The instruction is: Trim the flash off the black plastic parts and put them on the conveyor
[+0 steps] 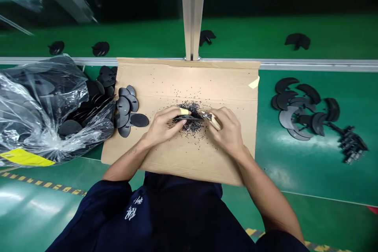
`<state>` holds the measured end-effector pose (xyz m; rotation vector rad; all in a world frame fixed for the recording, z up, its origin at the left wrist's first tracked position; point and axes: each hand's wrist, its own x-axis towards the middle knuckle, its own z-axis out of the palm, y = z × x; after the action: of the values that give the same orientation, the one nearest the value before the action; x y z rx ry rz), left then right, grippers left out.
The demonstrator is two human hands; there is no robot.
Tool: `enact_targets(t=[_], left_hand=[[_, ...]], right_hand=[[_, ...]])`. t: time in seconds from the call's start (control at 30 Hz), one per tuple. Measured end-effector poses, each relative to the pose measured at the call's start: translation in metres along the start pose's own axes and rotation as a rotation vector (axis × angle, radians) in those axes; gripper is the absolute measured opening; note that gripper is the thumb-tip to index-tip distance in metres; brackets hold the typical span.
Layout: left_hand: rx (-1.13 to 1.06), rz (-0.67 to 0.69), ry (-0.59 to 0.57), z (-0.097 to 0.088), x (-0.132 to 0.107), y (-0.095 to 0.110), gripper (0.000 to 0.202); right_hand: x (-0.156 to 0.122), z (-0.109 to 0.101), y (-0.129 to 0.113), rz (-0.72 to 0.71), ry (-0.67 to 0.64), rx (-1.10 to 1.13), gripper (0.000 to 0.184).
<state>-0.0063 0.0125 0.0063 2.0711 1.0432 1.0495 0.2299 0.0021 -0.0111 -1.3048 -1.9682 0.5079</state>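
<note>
Over the cardboard sheet, my left hand pinches a thin black plastic disc, seen nearly edge-on. Pale yellow tape wraps one of its fingers. My right hand is closed round small cutting pliers with cream handles, their metal jaws at the right end of the disc. Whether the jaws touch it I cannot tell. Beneath both hands lies a heap of tiny black plastic bits, scattered outward across the cardboard. Several loose black discs overlap at the cardboard's left side.
A clear plastic bag full of black discs stands at the left. On the green table at the right lie curved black pieces and a bundle of black stick-like parts. A metal post rises behind the cardboard.
</note>
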Motion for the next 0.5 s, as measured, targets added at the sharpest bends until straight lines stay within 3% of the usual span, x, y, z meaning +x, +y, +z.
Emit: enact_targets(t=[0.1,0.17,0.23,0.33,0.5], left_hand=[[-0.025,-0.011,-0.034,-0.001,0.003,0.0,0.021],[-0.077,0.034,-0.134,-0.003,0.01,0.0,0.025],[-0.142,0.065,-0.29,-0.008,0.02,0.001,0.031],[-0.165,0.024,-0.498,-0.018,0.043,0.006,0.029],[0.032,0.138,-0.702,-0.049,0.089,-0.002,0.011]], right_hand=[[0.001,-0.002,-0.006,0.046,-0.008,0.248,0.024],[0.001,-0.004,-0.01,-0.006,0.01,0.292,0.016],[0.001,-0.005,-0.012,-0.084,0.046,0.27,0.008],[0.0,-0.006,-0.01,-0.213,0.119,0.212,0.015],[-0.001,-0.005,-0.003,-0.313,0.183,0.078,0.017]])
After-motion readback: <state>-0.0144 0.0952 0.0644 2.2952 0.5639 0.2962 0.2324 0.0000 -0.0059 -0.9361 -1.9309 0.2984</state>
